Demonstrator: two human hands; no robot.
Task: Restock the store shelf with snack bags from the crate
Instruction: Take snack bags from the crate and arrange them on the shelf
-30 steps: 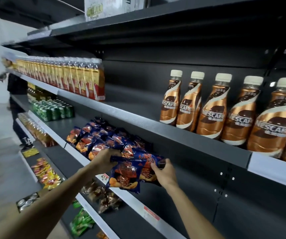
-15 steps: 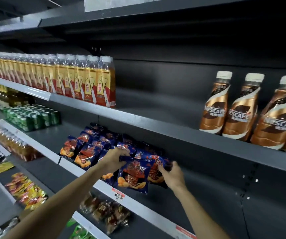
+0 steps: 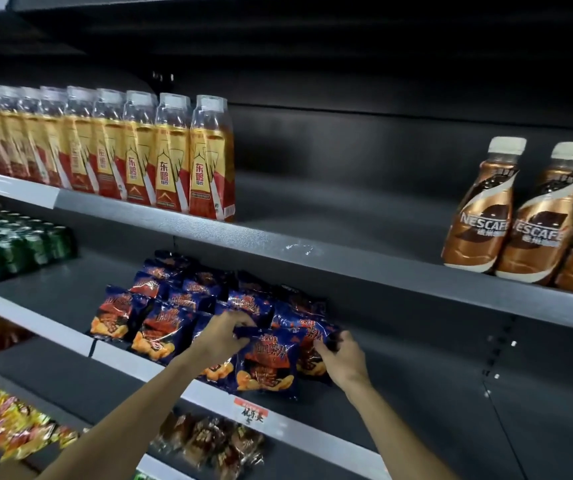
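Green cans (image 3: 11, 247) stood at left end of middle shelf (image 3: 312, 434), bare deck between them and snack bags (image 3: 174, 306). Bags crowded shelf's front edge, rows running back. Left hand (image 3: 221, 336) pinched top corner of front bag (image 3: 266, 363), fingers curled on it. Bag hung over front lip above price tag (image 3: 252, 412). Right hand (image 3: 342, 362) gripped neighbouring bag (image 3: 312, 351), fingers clamped. Right of hands, shelf deck open. Above: yellow bottles (image 3: 174, 161) left, wide gap, coffee bottles (image 3: 479, 209) at right end.
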